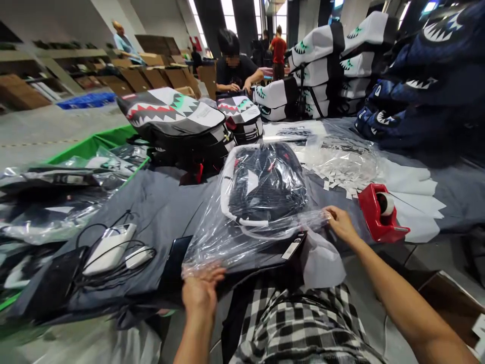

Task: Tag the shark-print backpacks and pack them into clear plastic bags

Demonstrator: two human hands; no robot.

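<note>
A dark backpack with white edging (265, 189) lies on the grey-covered table inside a clear plastic bag (215, 237). The bag's mouth is pulled wide toward me. At its near left corner, my left hand (200, 288) has hold of the plastic, its fingers slightly blurred. My right hand (339, 222) pinches the bag's edge on the other side. Between the hands, a black tag with a white label (293, 246) hangs near a loose white sheet (322, 260) at the table's front edge.
A red tape dispenser (381, 212) stands right of my right hand, near white label strips (337, 177). Cables and white adapters (113, 247) lie left. Shark-face backpacks (178, 111) and stacked bags (318, 55) line the back. A co-worker (237, 65) works opposite.
</note>
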